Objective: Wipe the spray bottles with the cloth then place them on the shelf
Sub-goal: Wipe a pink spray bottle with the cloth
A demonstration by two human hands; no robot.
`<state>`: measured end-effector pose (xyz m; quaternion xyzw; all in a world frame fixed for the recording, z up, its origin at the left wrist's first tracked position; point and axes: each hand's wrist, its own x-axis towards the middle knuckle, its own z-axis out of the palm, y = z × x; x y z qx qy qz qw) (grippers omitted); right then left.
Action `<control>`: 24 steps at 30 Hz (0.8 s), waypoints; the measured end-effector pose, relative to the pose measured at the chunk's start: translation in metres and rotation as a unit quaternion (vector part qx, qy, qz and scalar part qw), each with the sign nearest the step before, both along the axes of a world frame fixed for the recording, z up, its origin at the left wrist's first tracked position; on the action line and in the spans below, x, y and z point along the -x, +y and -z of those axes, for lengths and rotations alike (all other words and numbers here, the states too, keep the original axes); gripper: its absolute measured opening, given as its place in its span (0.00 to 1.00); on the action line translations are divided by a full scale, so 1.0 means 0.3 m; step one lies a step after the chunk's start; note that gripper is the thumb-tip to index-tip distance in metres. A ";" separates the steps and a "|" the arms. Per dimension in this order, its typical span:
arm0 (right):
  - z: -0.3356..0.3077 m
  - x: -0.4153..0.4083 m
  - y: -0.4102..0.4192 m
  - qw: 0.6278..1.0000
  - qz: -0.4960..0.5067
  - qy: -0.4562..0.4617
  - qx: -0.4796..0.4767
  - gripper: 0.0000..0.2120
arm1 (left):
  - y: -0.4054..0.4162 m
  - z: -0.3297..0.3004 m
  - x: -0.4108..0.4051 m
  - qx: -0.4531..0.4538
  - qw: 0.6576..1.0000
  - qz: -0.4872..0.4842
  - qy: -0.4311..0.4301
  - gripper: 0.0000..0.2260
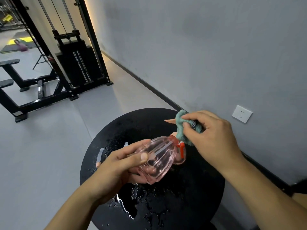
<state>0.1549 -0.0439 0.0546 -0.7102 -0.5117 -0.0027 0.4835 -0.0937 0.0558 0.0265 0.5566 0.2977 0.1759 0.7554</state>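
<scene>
A clear pink spray bottle (157, 156) lies tilted in my left hand (116, 165), which grips its ribbed body above the round black table (166, 205). Its red trigger points down and its spray head points up and to the right. My right hand (214, 135) presses a teal cloth (181, 128) around that spray head, covering most of it. Behind my left hand, parts of other bottles (100, 155) with pale nozzles stand on the table, mostly hidden. No shelf is in view.
The black table is wet, with water drops and a small puddle (126, 208) near the front. A grey wall with a white socket (242, 114) runs along the right. A black weight machine (74, 63) and bench stand on the grey floor at the far left.
</scene>
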 end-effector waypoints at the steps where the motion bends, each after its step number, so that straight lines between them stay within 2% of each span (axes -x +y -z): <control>1: -0.002 -0.012 0.001 1.000 0.014 0.005 -0.003 0.09 | 0.003 -0.002 0.003 0.004 1.000 0.000 -0.007 0.28; 6: 0.009 -0.026 -0.007 0.999 0.024 0.047 0.005 0.09 | 0.011 -0.011 0.008 0.010 1.000 -0.007 -0.024 0.31; 12: 0.009 0.014 -0.005 0.998 -0.037 0.016 0.050 0.09 | 0.017 -0.005 0.011 0.011 0.999 -0.031 -0.032 0.31; 18: 0.004 0.048 -0.008 0.997 -0.067 0.015 0.039 0.10 | 0.020 -0.003 0.007 0.013 0.999 -0.033 -0.017 0.32; 24: 0.008 0.000 -0.001 0.999 -0.002 0.028 0.038 0.09 | 0.009 -0.002 -0.003 0.009 0.999 -0.032 -0.025 0.31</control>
